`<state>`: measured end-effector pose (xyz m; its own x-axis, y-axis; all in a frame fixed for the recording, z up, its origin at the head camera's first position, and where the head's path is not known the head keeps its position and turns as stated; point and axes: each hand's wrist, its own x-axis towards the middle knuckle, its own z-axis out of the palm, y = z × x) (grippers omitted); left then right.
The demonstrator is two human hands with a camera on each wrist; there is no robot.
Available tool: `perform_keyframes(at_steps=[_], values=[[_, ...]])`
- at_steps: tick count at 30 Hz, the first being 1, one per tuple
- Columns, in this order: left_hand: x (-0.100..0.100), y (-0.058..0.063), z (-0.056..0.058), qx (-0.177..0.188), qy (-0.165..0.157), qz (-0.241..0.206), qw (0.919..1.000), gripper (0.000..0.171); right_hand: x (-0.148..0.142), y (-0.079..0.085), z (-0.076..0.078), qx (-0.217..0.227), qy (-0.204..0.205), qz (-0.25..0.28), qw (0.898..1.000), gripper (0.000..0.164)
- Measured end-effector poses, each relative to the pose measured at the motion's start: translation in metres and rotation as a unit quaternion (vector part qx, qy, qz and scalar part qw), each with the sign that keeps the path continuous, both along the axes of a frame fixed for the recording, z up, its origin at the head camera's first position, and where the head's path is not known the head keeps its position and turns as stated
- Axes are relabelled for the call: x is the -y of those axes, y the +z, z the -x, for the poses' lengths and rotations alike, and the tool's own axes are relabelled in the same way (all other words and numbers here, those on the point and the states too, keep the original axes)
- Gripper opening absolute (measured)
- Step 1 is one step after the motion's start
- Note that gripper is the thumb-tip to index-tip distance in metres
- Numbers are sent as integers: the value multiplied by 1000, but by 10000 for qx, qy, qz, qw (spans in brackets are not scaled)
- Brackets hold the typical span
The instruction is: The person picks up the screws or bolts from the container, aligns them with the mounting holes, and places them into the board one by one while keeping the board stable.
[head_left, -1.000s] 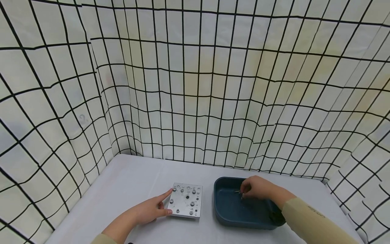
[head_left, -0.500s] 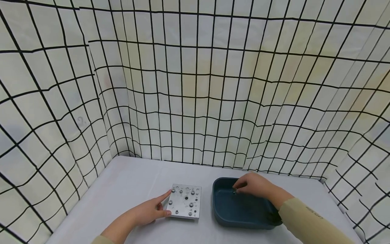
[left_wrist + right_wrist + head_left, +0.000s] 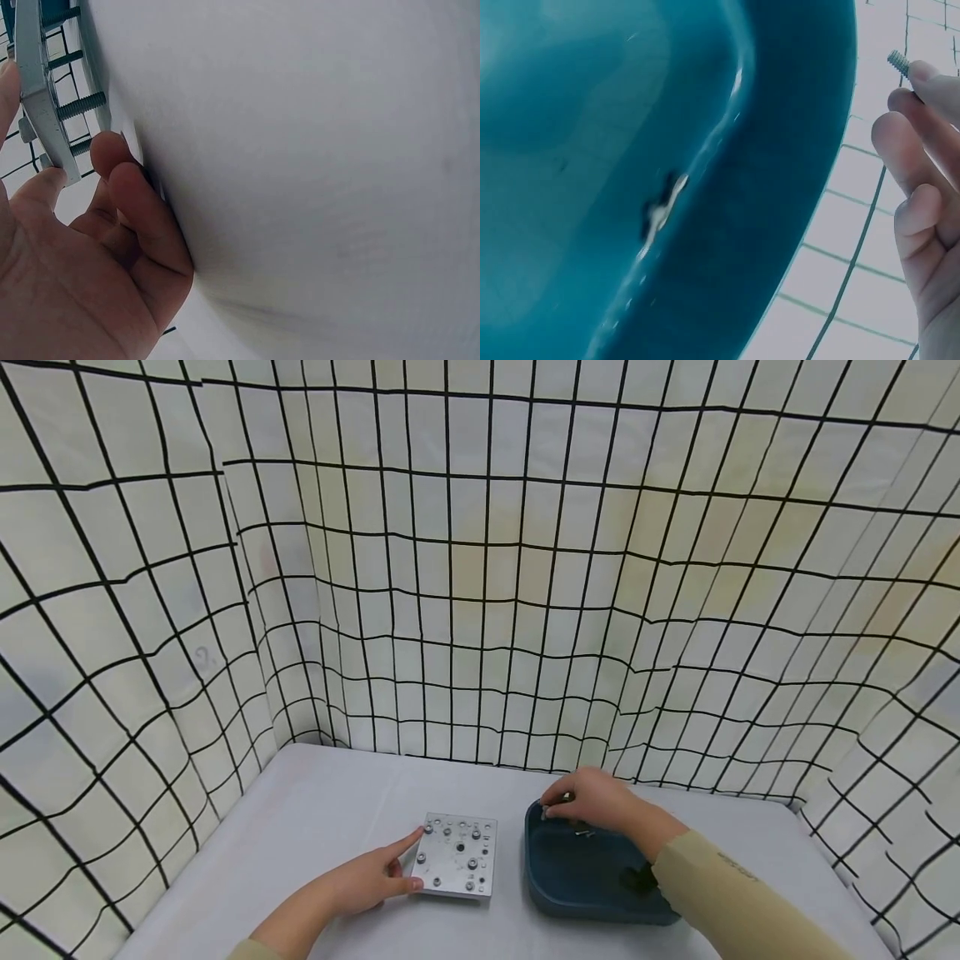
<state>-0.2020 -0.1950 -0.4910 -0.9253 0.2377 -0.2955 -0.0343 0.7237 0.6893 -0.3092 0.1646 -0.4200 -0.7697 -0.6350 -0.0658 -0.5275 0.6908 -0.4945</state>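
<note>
My left hand [image 3: 367, 881] grips the left side of a square metal plate [image 3: 450, 877], index finger at its far corner and thumb at its near one. Several socket-head screws [image 3: 472, 864] sit in the plate's holes. In the left wrist view, threaded screw shanks [image 3: 82, 105] stick out beneath the plate, which is raised off the cloth. My right hand [image 3: 588, 797] is over the far left rim of a dark blue bin [image 3: 532, 881], pinching a small screw [image 3: 898, 61] between thumb and finger. Its threaded end shows; the rest is hidden by the fingers.
Inside the bin lie loose screws [image 3: 583, 833], blurred in the right wrist view. A white cloth [image 3: 360, 785] covers the table. White walls with a black grid [image 3: 465, 652] enclose the back and sides.
My right hand has moved left and up, from inside the bin to its far left rim, with a screw in its fingers. The left hand and plate have stayed put.
</note>
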Motion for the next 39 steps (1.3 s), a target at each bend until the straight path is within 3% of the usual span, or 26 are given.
perform_keyframes(at_steps=[22, 32, 39], values=[[2, -1, 2, 97, -81, 22, 9999, 88, 104, 4, -17, -37, 436, 71, 9990, 19], [1, 1, 2, 132, -61, 78, 9999, 88, 125, -10, -18, 316, 422, -600, 9968, 6], [1, 1, 2, 79, -104, 69, 9999, 88, 136, -15, -20, 270, 317, -1008, 9940, 5]])
